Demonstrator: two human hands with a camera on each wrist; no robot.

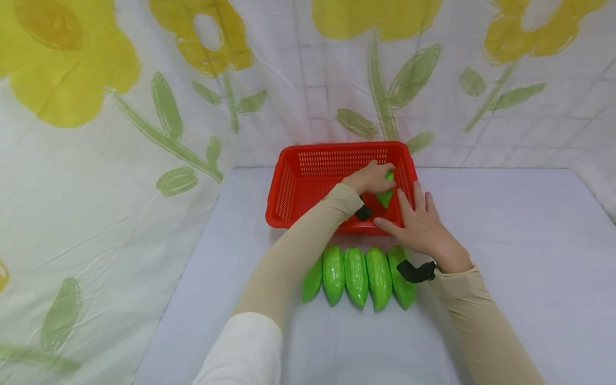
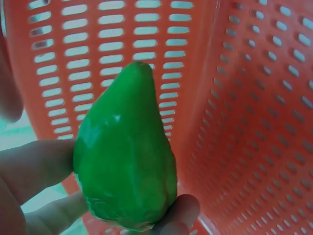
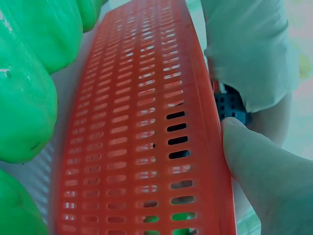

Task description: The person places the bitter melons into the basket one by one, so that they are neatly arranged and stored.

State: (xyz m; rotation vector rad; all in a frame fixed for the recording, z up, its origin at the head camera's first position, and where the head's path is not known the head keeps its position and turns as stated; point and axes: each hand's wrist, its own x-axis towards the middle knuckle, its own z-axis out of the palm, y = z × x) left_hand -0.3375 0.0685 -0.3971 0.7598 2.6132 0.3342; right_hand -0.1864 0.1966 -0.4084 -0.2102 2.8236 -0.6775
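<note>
In the head view my left hand (image 1: 371, 176) is inside the red plastic basket (image 1: 284, 184), near its right end. It grips a glossy green fruit (image 2: 127, 152), elongated with a tapering end; its exact kind is unclear. Fingers and thumb hold the fruit's wider end in the left wrist view, with the basket's slotted walls behind. My right hand (image 1: 423, 227) is spread over the basket's front right corner, fingers extended. Its thumb (image 3: 264, 159) touches the front rim in the right wrist view; most other fingers are hidden there.
Several similar green fruits (image 1: 356, 275) lie side by side in a row on the white table (image 1: 505, 240), just in front of the basket. Behind the table hangs a white cloth (image 1: 289, 80) printed with yellow flowers. Each wrist carries a small black camera mount.
</note>
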